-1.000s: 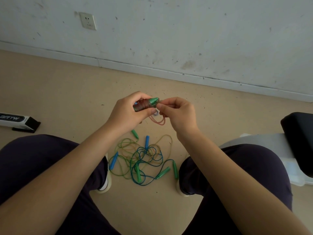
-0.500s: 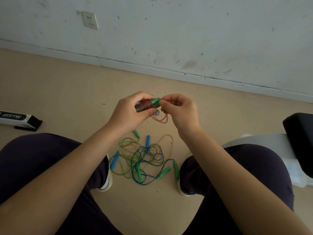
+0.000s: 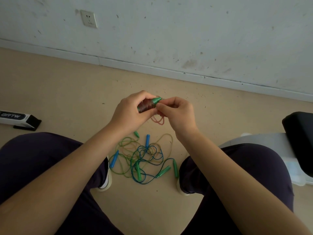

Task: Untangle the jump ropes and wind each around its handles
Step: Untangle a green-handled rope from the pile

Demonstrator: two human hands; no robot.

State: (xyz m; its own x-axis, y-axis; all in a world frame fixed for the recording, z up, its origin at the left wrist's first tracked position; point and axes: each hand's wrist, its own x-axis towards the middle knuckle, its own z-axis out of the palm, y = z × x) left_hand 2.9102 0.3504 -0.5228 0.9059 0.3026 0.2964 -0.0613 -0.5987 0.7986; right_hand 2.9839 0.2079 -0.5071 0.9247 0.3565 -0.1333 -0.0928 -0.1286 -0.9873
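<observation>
My left hand is curled tight around the wound bundle: green handles with red-brown rope coiled round them. Thumb on the near side, fingers over the top, no gap between hand and bundle. The green handle tip sticks out of the fist toward my right hand.

Right hand is pinched closed, thumb and forefinger together just beside that green tip, nipping the loose end of the red rope. A small slack loop of it hangs under both hands, below the bundle. Other right fingers are folded in, not touching the bundle as far as I can tell. Exact pinch point is hidden behind my fingers.

Relative to the bundle: the tangled pile lies on the floor well below it, between my knees. In it are green, blue and yellowish ropes crossing each other. Two blue handles, one upright-ish nearest the bundle, one slanted down-left of it. Green handles: a small one just under my left wrist, one in the pile's lower middle, two down-right. Neither hand touches the pile.

Far left of the bundle a black-and-white box sits on the floor. Far right, a black cushion on a white seat. Above it, the wall with a socket.
</observation>
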